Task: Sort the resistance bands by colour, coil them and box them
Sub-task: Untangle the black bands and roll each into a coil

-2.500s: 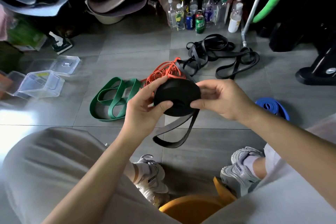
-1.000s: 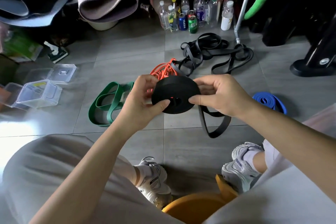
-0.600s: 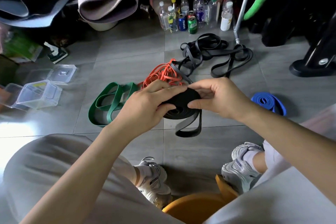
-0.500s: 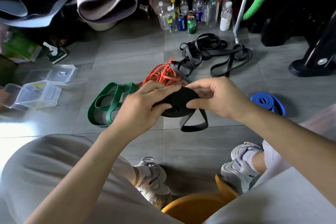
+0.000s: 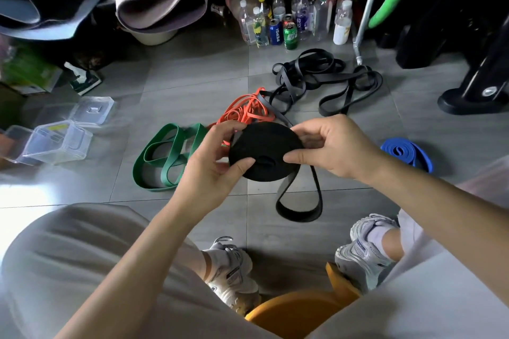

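Observation:
A black band wound into a flat coil [image 5: 264, 155] is held upright between both hands, above the floor. My left hand [image 5: 213, 162] pinches its left side, thumb on the face. My right hand [image 5: 330, 146] pinches its right side. A loose tail loop [image 5: 300, 201] of the same band hangs below the coil. On the floor lie a green band [image 5: 165, 157], a tangle of orange bands [image 5: 248, 113], a pile of loose black bands [image 5: 325, 80] and a coiled blue band [image 5: 405, 151].
Clear plastic boxes [image 5: 57, 143] and a lid [image 5: 92, 110] sit at the left. Bottles and cans [image 5: 292, 25] stand at the back, with a metal pole [image 5: 366, 14] and a black stand [image 5: 479, 91] to the right. My white shoes [image 5: 363, 248] and a yellow stool [image 5: 297, 314] are below.
The coil was tilted flat half a second ago and now faces me upright again. Over 2.5 seconds the hanging tail has swung from under the left side to the right.

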Demonstrator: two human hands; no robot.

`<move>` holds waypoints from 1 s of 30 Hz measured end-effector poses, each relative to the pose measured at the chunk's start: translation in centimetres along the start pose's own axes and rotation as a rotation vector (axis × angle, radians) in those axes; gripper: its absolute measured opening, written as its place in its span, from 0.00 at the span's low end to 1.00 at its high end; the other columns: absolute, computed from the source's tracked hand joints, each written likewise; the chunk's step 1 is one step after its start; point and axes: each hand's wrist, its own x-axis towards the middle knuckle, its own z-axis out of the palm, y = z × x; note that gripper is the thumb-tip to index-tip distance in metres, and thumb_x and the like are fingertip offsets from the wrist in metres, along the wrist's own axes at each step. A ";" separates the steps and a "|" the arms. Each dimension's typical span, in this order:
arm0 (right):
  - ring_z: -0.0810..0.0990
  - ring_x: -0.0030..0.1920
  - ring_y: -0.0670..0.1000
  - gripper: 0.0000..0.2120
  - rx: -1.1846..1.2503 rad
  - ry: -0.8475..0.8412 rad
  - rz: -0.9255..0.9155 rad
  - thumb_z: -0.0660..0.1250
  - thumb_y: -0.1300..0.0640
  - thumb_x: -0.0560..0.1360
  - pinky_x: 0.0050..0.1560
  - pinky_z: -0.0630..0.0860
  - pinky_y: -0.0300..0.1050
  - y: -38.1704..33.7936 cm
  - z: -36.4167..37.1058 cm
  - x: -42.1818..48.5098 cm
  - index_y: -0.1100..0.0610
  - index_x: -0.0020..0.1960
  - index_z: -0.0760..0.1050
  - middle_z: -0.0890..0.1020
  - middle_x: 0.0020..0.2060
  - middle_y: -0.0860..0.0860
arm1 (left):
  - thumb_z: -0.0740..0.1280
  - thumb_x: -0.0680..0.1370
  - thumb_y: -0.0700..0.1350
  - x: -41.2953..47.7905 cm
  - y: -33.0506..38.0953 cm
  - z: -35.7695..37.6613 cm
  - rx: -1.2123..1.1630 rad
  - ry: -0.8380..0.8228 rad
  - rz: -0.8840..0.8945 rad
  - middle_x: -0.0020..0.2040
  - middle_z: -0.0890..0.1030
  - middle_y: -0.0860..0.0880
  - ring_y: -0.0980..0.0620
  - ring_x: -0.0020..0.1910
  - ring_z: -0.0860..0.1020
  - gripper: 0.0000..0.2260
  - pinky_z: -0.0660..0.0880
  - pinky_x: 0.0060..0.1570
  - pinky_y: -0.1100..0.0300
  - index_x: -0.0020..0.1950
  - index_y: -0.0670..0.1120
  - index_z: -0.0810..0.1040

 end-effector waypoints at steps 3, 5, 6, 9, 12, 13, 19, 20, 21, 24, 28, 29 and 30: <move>0.84 0.44 0.45 0.18 -0.041 -0.011 0.001 0.76 0.65 0.65 0.52 0.80 0.45 0.1 0.2 -0.1 0.45 0.46 0.79 0.85 0.42 0.45 | 0.71 0.71 0.49 0.4 0.9 -1.1 0.357 -0.120 0.149 0.59 0.72 0.60 0.57 0.57 0.74 0.25 0.76 0.52 0.57 0.65 0.58 0.65; 0.84 0.44 0.46 0.17 -0.068 -0.014 0.011 0.77 0.65 0.65 0.52 0.80 0.48 0.1 0.3 -0.1 0.46 0.45 0.80 0.85 0.42 0.48 | 0.68 0.74 0.50 0.6 1.3 -1.1 0.534 -0.197 0.328 0.64 0.71 0.55 0.54 0.59 0.74 0.26 0.77 0.52 0.56 0.70 0.56 0.64; 0.84 0.44 0.46 0.16 -0.085 -0.017 0.010 0.77 0.64 0.65 0.52 0.80 0.48 0.1 0.3 -0.1 0.46 0.45 0.80 0.85 0.42 0.48 | 0.66 0.75 0.49 0.7 1.4 -0.9 0.596 -0.226 0.394 0.64 0.71 0.54 0.52 0.58 0.76 0.25 0.78 0.49 0.54 0.71 0.56 0.64; 0.84 0.44 0.43 0.17 -0.081 -0.029 0.010 0.77 0.63 0.64 0.52 0.79 0.42 -0.4 0.0 -0.1 0.47 0.47 0.80 0.85 0.42 0.46 | 0.64 0.76 0.47 1.1 1.2 -0.4 0.611 -0.208 0.422 0.60 0.72 0.55 0.52 0.52 0.77 0.22 0.79 0.43 0.52 0.69 0.57 0.67; 0.83 0.45 0.41 0.18 -0.011 -0.044 0.012 0.76 0.58 0.60 0.50 0.78 0.35 -0.9 -0.6 -0.1 0.47 0.48 0.79 0.84 0.43 0.43 | 0.66 0.75 0.45 1.3 0.6 -0.2 0.462 -0.138 0.331 0.57 0.74 0.56 0.56 0.53 0.75 0.22 0.77 0.48 0.55 0.67 0.58 0.69; 0.83 0.45 0.41 0.18 -0.021 -0.048 0.013 0.76 0.59 0.61 0.50 0.78 0.35 -0.9 -0.9 -0.1 0.46 0.48 0.78 0.84 0.43 0.43 | 0.67 0.74 0.45 1.2 0.5 -0.2 0.405 -0.106 0.299 0.56 0.74 0.56 0.57 0.54 0.75 0.22 0.76 0.50 0.59 0.67 0.58 0.70; 0.83 0.46 0.41 0.18 -0.044 -0.028 0.022 0.77 0.63 0.62 0.52 0.78 0.36 -0.8 -1.4 0.0 0.46 0.47 0.80 0.84 0.43 0.44 | 0.68 0.73 0.42 0.7 0.2 -0.1 0.171 0.035 0.148 0.55 0.73 0.63 0.60 0.56 0.73 0.23 0.75 0.53 0.57 0.66 0.57 0.71; 0.83 0.45 0.41 0.17 -0.023 -0.032 0.019 0.77 0.61 0.61 0.50 0.78 0.34 -0.9 -1.4 0.0 0.46 0.47 0.79 0.84 0.42 0.42 | 0.68 0.73 0.42 0.6 0.2 0.0 0.150 0.047 0.138 0.55 0.73 0.65 0.61 0.56 0.73 0.23 0.75 0.52 0.58 0.66 0.57 0.70; 0.83 0.44 0.40 0.17 -0.001 -0.033 0.018 0.76 0.59 0.60 0.49 0.77 0.33 -0.9 -1.4 0.1 0.46 0.46 0.79 0.84 0.40 0.40 | 0.68 0.73 0.41 0.5 0.2 0.2 0.129 0.068 0.124 0.54 0.73 0.66 0.62 0.55 0.73 0.23 0.75 0.52 0.60 0.66 0.58 0.70; 0.83 0.44 0.41 0.16 0.034 -0.006 0.029 0.76 0.60 0.61 0.48 0.77 0.33 -0.8 -1.3 0.2 0.47 0.46 0.79 0.84 0.39 0.41 | 0.69 0.72 0.40 0.3 0.3 0.6 0.032 0.147 0.065 0.54 0.75 0.58 0.60 0.54 0.74 0.25 0.71 0.54 0.68 0.65 0.59 0.71; 0.84 0.43 0.44 0.15 0.036 0.007 0.000 0.75 0.63 0.63 0.48 0.78 0.35 -0.8 -1.3 0.0 0.49 0.47 0.79 0.84 0.43 0.47 | 0.70 0.71 0.45 -0.4 0.2 1.5 -0.152 0.126 -0.005 0.56 0.76 0.58 0.53 0.57 0.76 0.20 0.74 0.54 0.61 0.60 0.61 0.73; 0.84 0.42 0.44 0.15 0.030 0.000 -0.001 0.75 0.65 0.64 0.47 0.78 0.35 -0.8 -1.3 0.0 0.50 0.47 0.80 0.84 0.43 0.47 | 0.69 0.71 0.47 -0.4 0.2 1.3 -0.144 0.092 -0.023 0.56 0.76 0.59 0.53 0.57 0.76 0.19 0.75 0.52 0.60 0.59 0.62 0.72; 0.84 0.42 0.43 0.16 0.010 -0.013 0.002 0.75 0.66 0.65 0.47 0.78 0.35 -0.7 -1.2 -0.1 0.50 0.47 0.80 0.84 0.42 0.46 | 0.70 0.70 0.49 -0.3 0.3 1.1 -0.098 0.048 -0.035 0.56 0.75 0.58 0.53 0.57 0.76 0.19 0.76 0.50 0.58 0.58 0.62 0.71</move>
